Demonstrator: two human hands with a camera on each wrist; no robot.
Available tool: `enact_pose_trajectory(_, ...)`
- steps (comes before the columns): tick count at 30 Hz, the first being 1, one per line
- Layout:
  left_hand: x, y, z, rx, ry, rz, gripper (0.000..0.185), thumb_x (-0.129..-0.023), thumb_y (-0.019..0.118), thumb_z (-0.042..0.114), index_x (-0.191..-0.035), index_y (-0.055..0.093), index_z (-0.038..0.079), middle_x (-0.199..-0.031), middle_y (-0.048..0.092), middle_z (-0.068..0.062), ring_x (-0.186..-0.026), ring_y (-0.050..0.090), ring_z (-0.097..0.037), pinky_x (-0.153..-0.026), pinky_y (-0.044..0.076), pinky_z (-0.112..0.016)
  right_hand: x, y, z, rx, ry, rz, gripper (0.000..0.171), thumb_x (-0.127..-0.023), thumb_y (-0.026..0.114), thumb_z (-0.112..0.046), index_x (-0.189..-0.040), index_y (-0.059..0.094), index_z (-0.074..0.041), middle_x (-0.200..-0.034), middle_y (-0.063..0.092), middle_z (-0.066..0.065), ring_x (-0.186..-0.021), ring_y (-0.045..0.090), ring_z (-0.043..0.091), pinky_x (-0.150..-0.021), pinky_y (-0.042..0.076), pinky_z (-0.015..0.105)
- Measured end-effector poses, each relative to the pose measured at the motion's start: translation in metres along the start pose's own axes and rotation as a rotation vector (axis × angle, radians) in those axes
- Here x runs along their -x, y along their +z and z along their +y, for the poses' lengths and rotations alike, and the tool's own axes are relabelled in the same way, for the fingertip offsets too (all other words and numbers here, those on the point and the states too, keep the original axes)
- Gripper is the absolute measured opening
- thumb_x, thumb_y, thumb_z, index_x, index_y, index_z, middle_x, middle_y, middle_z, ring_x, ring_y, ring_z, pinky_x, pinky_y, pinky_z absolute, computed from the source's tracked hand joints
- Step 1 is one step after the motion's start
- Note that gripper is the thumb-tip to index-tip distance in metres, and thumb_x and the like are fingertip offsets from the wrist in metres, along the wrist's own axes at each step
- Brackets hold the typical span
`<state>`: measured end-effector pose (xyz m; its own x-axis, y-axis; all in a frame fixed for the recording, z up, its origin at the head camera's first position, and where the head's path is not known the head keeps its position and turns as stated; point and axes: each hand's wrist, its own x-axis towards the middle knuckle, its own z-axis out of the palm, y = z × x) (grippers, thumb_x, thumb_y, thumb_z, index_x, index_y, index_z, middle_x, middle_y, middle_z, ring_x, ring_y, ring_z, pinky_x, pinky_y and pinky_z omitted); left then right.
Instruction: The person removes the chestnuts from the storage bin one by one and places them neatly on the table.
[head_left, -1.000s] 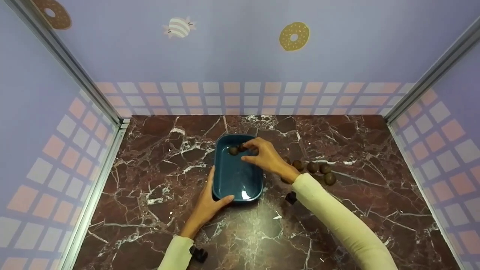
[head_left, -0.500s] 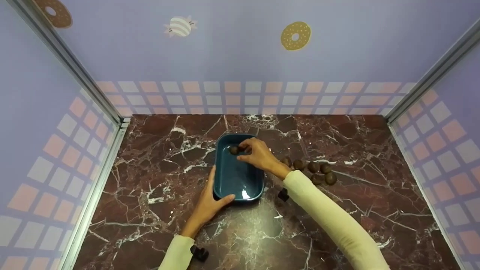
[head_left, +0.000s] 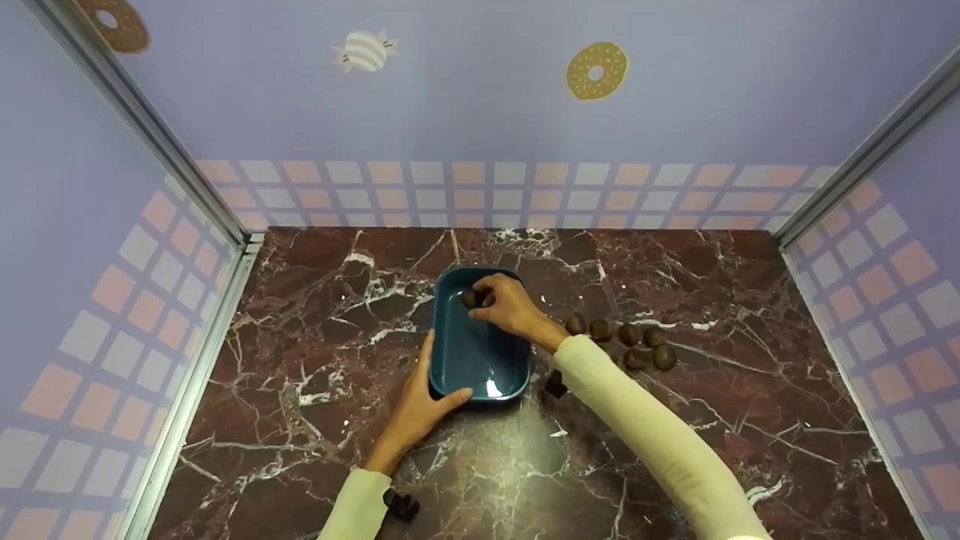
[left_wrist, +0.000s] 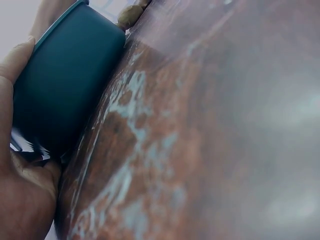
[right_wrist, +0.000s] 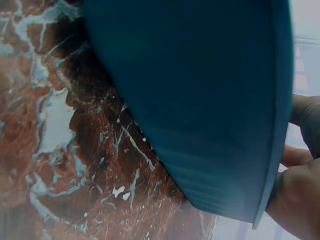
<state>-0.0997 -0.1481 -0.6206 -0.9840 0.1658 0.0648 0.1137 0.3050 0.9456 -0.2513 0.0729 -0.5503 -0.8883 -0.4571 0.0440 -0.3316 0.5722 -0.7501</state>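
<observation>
A deep blue rectangular baking dish (head_left: 484, 356) stands on the marbled table. My left hand (head_left: 418, 401) grips its near left corner, thumb over the rim and fingers along the side; the left wrist view shows this hand (left_wrist: 27, 195) against the dish wall (left_wrist: 70, 80). Inside the dish's far end, my right hand (head_left: 510, 306) pinches a small brown roundish ball, mostly hidden by the fingers. Another brown ball (head_left: 469, 299) lies just left of the fingertips. In the right wrist view the dish wall (right_wrist: 200, 100) hides most of the right hand (right_wrist: 300, 195).
Several similar brown balls (head_left: 628, 334) lie in a loose group on the table right of the dish, beside the right forearm. Patterned panels (head_left: 480, 112) enclose the back and both sides of the marbled tabletop (head_left: 322, 337).
My right hand has shifted a little left inside the dish, bringing its ball close to the other one. More of the table's balls show past the forearm. The left hand keeps its hold.
</observation>
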Motion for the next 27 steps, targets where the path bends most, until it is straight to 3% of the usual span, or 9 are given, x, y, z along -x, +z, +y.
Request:
enact_pose_trajectory(6, 0.0, 0.001, -0.002, -0.004, -0.006, -0.004, 0.122, -0.092, 0.091, 0.045, -0.18, 0.009, 0.02, -0.183, 0.016, -0.012, -0.166, 0.024, -0.039, -0.131, 0.02, -0.066, -0.003, 0.006, 0.0, 0.031, -0.015, -0.014, 0.053, -0.096, 0.087, -0.008, -0.142, 0.067, 0.009, -0.13, 0.069, 0.026, -0.102, 0.074, 0.034, -0.088, 0.063, 0.044)
enact_pose_trajectory(12, 0.0, -0.001, -0.001, 0.018, -0.008, -0.012, 0.122, -0.093, 0.09, 0.043, -0.18, 0.008, 0.021, -0.184, 0.014, -0.009, -0.167, 0.02, -0.037, -0.131, 0.019, -0.066, -0.003, 0.013, 0.004, 0.034, -0.092, -0.063, 0.049, -0.095, 0.087, -0.005, -0.138, 0.069, 0.008, -0.127, 0.068, 0.026, -0.101, 0.072, 0.035, -0.087, 0.063, 0.046)
enact_pose_trajectory(19, 0.001, -0.002, -0.001, 0.021, -0.016, -0.002, 0.122, -0.093, 0.091, 0.043, -0.18, 0.009, 0.02, -0.184, 0.016, -0.01, -0.167, 0.022, -0.036, -0.131, 0.02, -0.066, -0.025, 0.053, 0.063, 0.102, -0.226, -0.078, 0.042, -0.088, 0.093, -0.014, -0.126, 0.078, -0.005, -0.117, 0.074, 0.012, -0.102, 0.068, 0.026, -0.093, 0.058, 0.043)
enact_pose_trajectory(23, 0.001, -0.001, -0.001, 0.015, -0.01, -0.001, 0.121, -0.093, 0.091, 0.041, -0.18, 0.01, 0.019, -0.183, 0.016, -0.012, -0.167, 0.022, -0.038, -0.131, 0.02, -0.066, -0.028, 0.068, 0.076, 0.148, -0.261, -0.121, 0.042, -0.086, 0.094, -0.017, -0.123, 0.079, -0.007, -0.115, 0.076, 0.009, -0.107, 0.067, 0.026, -0.099, 0.057, 0.047)
enact_pose_trajectory(27, 0.001, -0.001, 0.0, 0.012, -0.01, -0.003, 0.12, -0.094, 0.091, 0.039, -0.18, 0.01, 0.02, -0.184, 0.015, -0.011, -0.167, 0.02, -0.038, -0.131, 0.019, -0.067, -0.022, 0.074, 0.068, 0.199, -0.232, -0.14, 0.042, -0.087, 0.093, -0.019, -0.125, 0.078, -0.009, -0.116, 0.07, 0.01, -0.106, 0.065, 0.029, -0.099, 0.057, 0.051)
